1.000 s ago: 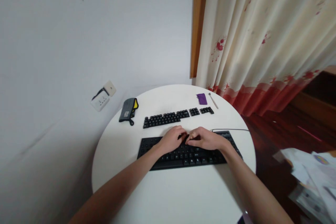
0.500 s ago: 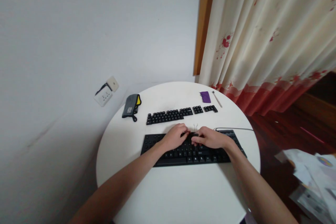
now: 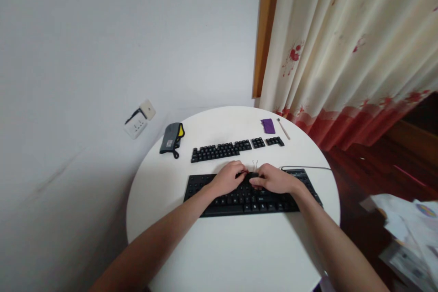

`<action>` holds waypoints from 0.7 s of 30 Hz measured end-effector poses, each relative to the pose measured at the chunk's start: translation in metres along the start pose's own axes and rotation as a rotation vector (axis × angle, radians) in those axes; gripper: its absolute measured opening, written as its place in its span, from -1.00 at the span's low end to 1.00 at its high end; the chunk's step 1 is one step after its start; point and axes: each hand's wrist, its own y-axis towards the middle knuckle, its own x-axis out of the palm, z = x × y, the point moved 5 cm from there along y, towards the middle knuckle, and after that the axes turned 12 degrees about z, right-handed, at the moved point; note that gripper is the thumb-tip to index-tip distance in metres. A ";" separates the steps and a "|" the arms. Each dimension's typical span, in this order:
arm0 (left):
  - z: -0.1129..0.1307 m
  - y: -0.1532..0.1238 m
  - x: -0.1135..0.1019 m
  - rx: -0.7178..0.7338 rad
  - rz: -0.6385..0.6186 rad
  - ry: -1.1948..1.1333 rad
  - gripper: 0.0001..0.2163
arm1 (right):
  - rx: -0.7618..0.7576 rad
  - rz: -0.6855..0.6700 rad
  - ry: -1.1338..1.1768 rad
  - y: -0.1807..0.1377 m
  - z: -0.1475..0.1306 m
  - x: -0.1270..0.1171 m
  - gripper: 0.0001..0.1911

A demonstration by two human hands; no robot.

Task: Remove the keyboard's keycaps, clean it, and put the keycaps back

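Note:
A black keyboard (image 3: 222, 210) lies on the round white table, its top row turned towards me and several of its keys in place. My right hand (image 3: 273, 179) is closed over the keyboard's far half, round the dark handle of a wire keycap puller (image 3: 255, 164). The puller's two thin wire prongs point away from me. Beside it, my left hand (image 3: 228, 178) rests on the keyboard with fingers bent and pinched together near the far edge. What those fingertips hold, if anything, is hidden.
Beyond the keyboard, loose black keycaps (image 3: 219, 151) lie in rows. A grey pouch (image 3: 169, 139) is at the far left; a purple pouch (image 3: 268, 126) and a small brush (image 3: 284, 128) are at the far right. A cable (image 3: 306, 167) runs off the table's right side.
Both hands stay at nearly the same spot over the keyboard. My right fingers have shifted very slightly round the puller; the view has moved a little.

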 end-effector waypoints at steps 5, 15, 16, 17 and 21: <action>0.005 0.001 -0.006 -0.035 0.059 -0.082 -0.85 | 0.024 0.071 0.124 0.008 0.004 0.000 -0.56; 0.008 0.001 -0.018 -0.108 0.234 -0.314 -0.83 | -0.057 0.514 0.111 0.015 -0.003 -0.013 -0.63; 0.008 0.001 -0.018 -0.106 0.233 -0.322 -0.82 | -0.054 0.531 0.112 0.015 -0.003 -0.012 -0.63; 0.007 0.001 -0.017 -0.103 0.231 -0.327 -0.81 | -0.049 0.547 0.118 0.016 -0.002 -0.011 -0.62; 0.005 0.001 -0.016 -0.075 0.229 -0.287 -0.79 | -0.001 0.546 0.150 0.018 0.005 -0.004 -0.60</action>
